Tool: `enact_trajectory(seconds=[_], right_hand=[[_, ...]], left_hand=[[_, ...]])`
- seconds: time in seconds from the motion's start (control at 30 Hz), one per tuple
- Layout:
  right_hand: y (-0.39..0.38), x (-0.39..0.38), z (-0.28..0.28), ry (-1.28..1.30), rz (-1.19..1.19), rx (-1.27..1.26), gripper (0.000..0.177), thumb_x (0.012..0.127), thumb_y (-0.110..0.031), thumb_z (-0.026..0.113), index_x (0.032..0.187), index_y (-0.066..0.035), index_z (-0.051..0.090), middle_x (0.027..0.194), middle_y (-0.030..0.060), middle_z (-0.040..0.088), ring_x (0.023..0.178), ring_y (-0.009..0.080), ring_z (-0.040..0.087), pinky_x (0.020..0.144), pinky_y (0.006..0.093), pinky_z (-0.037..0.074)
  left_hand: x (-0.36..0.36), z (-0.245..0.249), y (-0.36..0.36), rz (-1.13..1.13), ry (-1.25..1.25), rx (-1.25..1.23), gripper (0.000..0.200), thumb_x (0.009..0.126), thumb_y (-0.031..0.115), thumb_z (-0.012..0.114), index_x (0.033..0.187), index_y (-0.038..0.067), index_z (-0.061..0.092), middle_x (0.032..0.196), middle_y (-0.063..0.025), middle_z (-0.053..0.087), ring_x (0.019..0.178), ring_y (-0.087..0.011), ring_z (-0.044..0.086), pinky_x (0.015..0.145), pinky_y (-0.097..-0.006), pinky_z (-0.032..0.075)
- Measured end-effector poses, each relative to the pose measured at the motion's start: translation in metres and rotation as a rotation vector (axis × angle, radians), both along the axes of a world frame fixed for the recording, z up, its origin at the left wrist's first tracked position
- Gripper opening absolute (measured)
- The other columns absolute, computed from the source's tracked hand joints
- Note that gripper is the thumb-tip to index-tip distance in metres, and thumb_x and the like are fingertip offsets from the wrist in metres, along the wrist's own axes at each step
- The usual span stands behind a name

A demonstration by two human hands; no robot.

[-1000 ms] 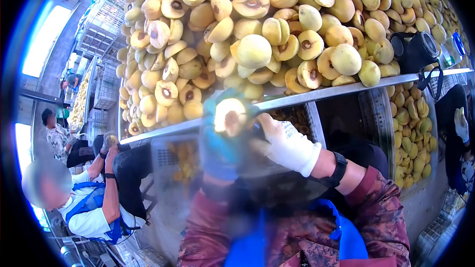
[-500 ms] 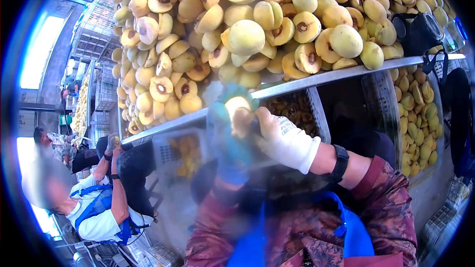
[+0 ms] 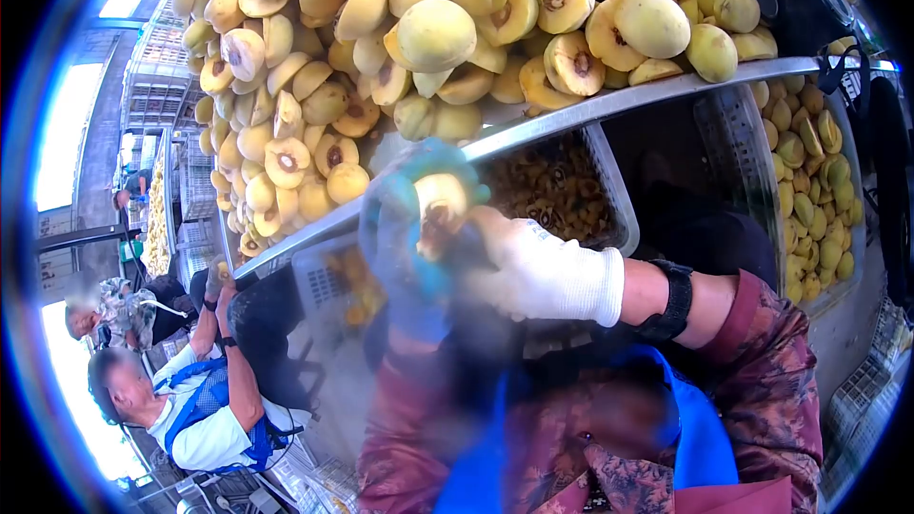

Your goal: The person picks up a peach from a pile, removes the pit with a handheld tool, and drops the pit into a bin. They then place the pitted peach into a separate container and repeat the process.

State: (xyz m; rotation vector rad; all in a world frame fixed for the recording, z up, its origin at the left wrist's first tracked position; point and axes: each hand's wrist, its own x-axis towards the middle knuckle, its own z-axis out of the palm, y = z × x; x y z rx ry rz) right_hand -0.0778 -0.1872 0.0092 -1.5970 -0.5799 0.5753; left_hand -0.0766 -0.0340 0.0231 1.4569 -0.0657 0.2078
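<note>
My left hand (image 3: 388,219), in a blue-green glove, is closed around a yellow peach half (image 3: 440,196), just in front of the metal table rim (image 3: 638,102). The peach's cut side shows a dark brown stone area low down. My right hand (image 3: 552,268), in a white knit glove, presses against that peach with its fingers curled. Blur and the hand itself hide whatever the fingers grip. Behind the rim lies a big heap of halved yellow peaches (image 3: 434,35), many with brown stones or hollows showing.
Below the rim, a crate (image 3: 621,198) holds brown scraps. Another crate (image 3: 319,287) with yellow pieces stands at left, and a third, at right, holds peach halves (image 3: 809,200). A co-worker (image 3: 205,409) sits at left; a dark strapped object (image 3: 804,14) lies on the rim.
Both hands and the peach half have shifted slightly left and up in view, staying together. The camera view has moved a little; the co-worker's head has turned or lifted.
</note>
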Motion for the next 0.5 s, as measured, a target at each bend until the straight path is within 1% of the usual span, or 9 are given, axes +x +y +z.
enact_trajectory(seconds=[0.07, 0.17, 0.2, 0.23, 0.27, 0.33, 0.37, 0.47, 0.5], right_hand=[[-0.002, -0.001, 0.002, 0.042, 0.028, -0.007, 0.047, 0.086, -0.021, 0.06, 0.115, 0.012, 0.041, 0.084, 0.0337, 0.059, 0.081, 0.0481, 0.061, 0.069, 0.0486, 0.05], [0.003, -0.009, -0.008, -0.006, -0.029, 0.028, 0.044, 0.087, -0.018, 0.059, 0.117, 0.009, 0.042, 0.076, 0.0255, 0.061, 0.068, 0.0389, 0.063, 0.061, 0.044, 0.05], [0.0, -0.007, -0.001, 0.143, 0.024, 0.03, 0.042, 0.088, -0.017, 0.059, 0.118, 0.007, 0.042, 0.073, 0.0211, 0.06, 0.064, 0.0334, 0.062, 0.058, 0.0412, 0.05], [-0.005, -0.004, 0.012, 0.292, 0.078, 0.031, 0.041, 0.088, -0.016, 0.058, 0.119, 0.005, 0.042, 0.07, 0.0167, 0.059, 0.059, 0.028, 0.061, 0.055, 0.0385, 0.049], [-0.009, -0.001, 0.025, 0.442, 0.137, 0.032, 0.04, 0.088, -0.015, 0.058, 0.12, 0.003, 0.043, 0.067, 0.0123, 0.058, 0.055, 0.0226, 0.059, 0.051, 0.0357, 0.049], [-0.015, 0.004, 0.044, 0.588, 0.17, 0.007, 0.038, 0.089, -0.013, 0.058, 0.121, 0.0, 0.043, 0.064, 0.0055, 0.054, 0.051, 0.0143, 0.054, 0.048, 0.0305, 0.046], [-0.016, 0.005, 0.048, 0.662, 0.186, -0.005, 0.038, 0.089, -0.012, 0.058, 0.122, -0.002, 0.043, 0.062, 0.002, 0.052, 0.049, 0.0102, 0.051, 0.046, 0.0279, 0.044], [-0.01, 0.0, 0.022, 0.739, 0.268, 0.229, 0.037, 0.089, -0.012, 0.058, 0.122, -0.004, 0.044, 0.062, 0.0011, 0.05, 0.048, 0.0107, 0.049, 0.045, 0.027, 0.042], [-0.009, -0.001, 0.023, 0.751, 0.263, 0.232, 0.037, 0.089, -0.011, 0.058, 0.123, -0.005, 0.044, 0.062, 0.0004, 0.049, 0.048, 0.0104, 0.048, 0.045, 0.0265, 0.041]], left_hand=[[0.0, 0.009, -0.006, -0.013, 0.039, -0.028, 0.043, 0.098, 0.032, 0.05, 0.117, -0.006, 0.057, 0.108, -0.0169, 0.064, 0.089, -0.0246, 0.065, 0.079, -0.033, 0.054], [-0.001, 0.015, -0.003, -0.003, 0.185, -0.063, 0.038, 0.095, 0.027, 0.057, 0.114, -0.006, 0.059, 0.102, -0.015, 0.066, 0.081, -0.0188, 0.063, 0.071, -0.0255, 0.051], [-0.001, 0.015, 0.0, 0.005, 0.248, -0.074, 0.038, 0.094, 0.026, 0.058, 0.114, -0.006, 0.06, 0.1, -0.0141, 0.067, 0.079, -0.0166, 0.062, 0.068, -0.0236, 0.05], [0.002, 0.025, -0.002, -0.091, 0.247, -0.033, 0.037, 0.094, 0.026, 0.059, 0.113, -0.006, 0.061, 0.095, -0.0107, 0.067, 0.074, -0.0113, 0.058, 0.064, -0.0196, 0.045], [0.001, 0.029, -0.001, -0.139, 0.27, -0.007, 0.038, 0.093, 0.026, 0.059, 0.113, -0.006, 0.061, 0.095, -0.0103, 0.067, 0.073, -0.0111, 0.058, 0.064, -0.0192, 0.044], [0.003, 0.034, 0.003, -0.24, 0.313, 0.047, 0.038, 0.093, 0.026, 0.059, 0.113, -0.006, 0.061, 0.094, -0.0095, 0.067, 0.072, -0.0106, 0.056, 0.065, -0.0182, 0.043], [0.005, 0.033, 0.007, -0.27, 0.329, 0.055, 0.039, 0.093, 0.027, 0.059, 0.112, -0.007, 0.061, 0.096, -0.0117, 0.067, 0.074, -0.0133, 0.058, 0.068, -0.0215, 0.045], [0.008, 0.033, 0.012, -0.29, 0.35, 0.104, 0.043, 0.094, 0.031, 0.059, 0.108, -0.009, 0.06, 0.101, -0.0208, 0.068, 0.09, -0.0263, 0.068, 0.085, -0.0352, 0.055], [0.008, 0.032, 0.012, -0.28, 0.35, 0.09, 0.043, 0.093, 0.031, 0.059, 0.108, -0.009, 0.06, 0.1, -0.0208, 0.068, 0.091, -0.0265, 0.068, 0.085, -0.0354, 0.055]])
